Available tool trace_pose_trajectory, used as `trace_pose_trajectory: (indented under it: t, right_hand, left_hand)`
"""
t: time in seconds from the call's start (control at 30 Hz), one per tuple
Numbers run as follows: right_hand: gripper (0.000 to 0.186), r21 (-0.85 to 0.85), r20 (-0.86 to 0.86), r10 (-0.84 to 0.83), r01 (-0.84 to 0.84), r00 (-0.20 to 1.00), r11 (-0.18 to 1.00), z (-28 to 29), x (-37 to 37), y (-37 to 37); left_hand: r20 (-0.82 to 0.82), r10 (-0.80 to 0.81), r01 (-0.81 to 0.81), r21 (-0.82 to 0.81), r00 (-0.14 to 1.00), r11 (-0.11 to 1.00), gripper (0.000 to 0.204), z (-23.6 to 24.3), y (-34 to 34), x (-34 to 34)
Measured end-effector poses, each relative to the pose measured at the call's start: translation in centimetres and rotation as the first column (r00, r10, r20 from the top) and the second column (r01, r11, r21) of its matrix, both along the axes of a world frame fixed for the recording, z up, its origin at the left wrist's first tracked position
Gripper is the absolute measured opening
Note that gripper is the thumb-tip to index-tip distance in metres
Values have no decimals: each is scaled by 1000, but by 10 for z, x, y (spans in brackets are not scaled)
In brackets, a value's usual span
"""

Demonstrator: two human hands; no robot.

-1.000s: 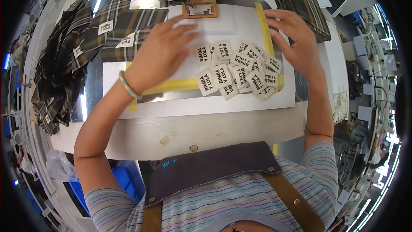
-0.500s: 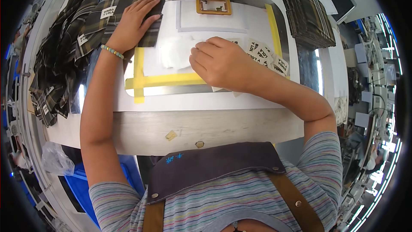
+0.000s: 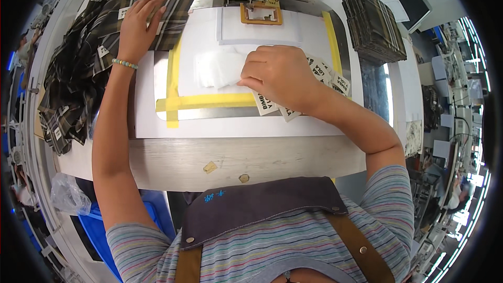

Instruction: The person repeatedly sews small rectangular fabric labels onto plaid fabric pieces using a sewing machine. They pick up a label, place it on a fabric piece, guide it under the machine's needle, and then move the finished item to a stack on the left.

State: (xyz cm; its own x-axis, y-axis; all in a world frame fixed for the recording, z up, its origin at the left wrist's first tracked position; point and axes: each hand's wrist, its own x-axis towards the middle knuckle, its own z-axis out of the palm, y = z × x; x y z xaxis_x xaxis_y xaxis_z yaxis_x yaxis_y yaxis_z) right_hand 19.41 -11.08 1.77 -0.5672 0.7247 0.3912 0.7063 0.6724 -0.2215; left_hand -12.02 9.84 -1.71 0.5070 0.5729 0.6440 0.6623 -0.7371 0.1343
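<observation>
My left hand (image 3: 137,26) lies flat, fingers spread, on a plaid fabric piece (image 3: 170,18) at the left of the sewing machine bed. My right hand (image 3: 277,76) pinches the edge of a thin white backing sheet (image 3: 217,68) lying on the white work plate (image 3: 209,120) with yellow tape (image 3: 209,102). Under and beside that hand lie several small white printed labels (image 3: 327,73). A brown rectangular clamp frame (image 3: 261,14) sits beneath the machine head.
A heap of plaid fabric pieces (image 3: 73,84) fills the left side. A neat stack of dark plaid pieces (image 3: 374,23) stands at the right rear. The grey table edge (image 3: 246,160) runs in front. A blue bin (image 3: 105,230) sits below left.
My left hand stayed on the plaid piece at the left. My right hand shifted across the plate, now pinching the white sheet with the labels beneath its palm.
</observation>
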Motion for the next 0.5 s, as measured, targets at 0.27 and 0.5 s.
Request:
trace_pose_trajectory:
  t: [0.27, 0.5]
  right_hand:
    - [15, -272, -174, -126, 75, 977, 959, 12, 6, 8]
    - [13, -176, -283, -164, 117, 945, 978, 16, 15, 12]
  left_hand:
    - [130, -354, 375, -219, 926, 901, 22, 52, -124, 59]
    - [118, -404, 417, -122, 907, 900, 12, 36, -142, 92]
